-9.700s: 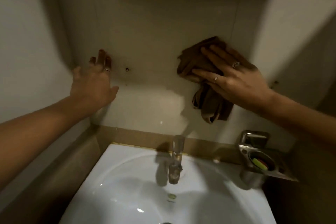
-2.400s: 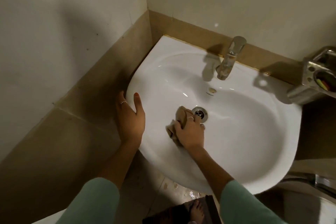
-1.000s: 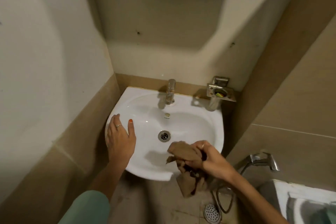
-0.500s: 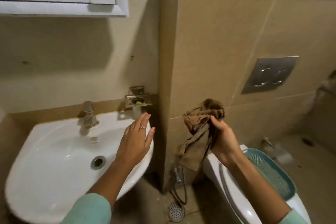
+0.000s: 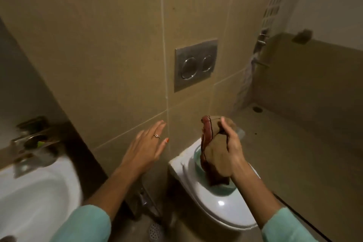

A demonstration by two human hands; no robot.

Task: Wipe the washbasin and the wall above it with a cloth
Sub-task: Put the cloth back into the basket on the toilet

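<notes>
Head view: we hold the brown cloth [image 5: 213,155] bunched in our right hand [image 5: 227,153], fingers curled round it, above the toilet [image 5: 212,202] at 5 o'clock. Left hand [image 5: 146,148] flat, fingers spread, holding nothing, near the tiled wall [image 5: 98,55]. Washbasin [image 5: 39,192] blurred at 8 o'clock, well apart from cloth. Flush plate [image 5: 195,65] at 12.

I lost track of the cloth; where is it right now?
In the head view, right of centre, the cloth is bunched in the right hand, above the toilet and away from the washbasin.
</notes>
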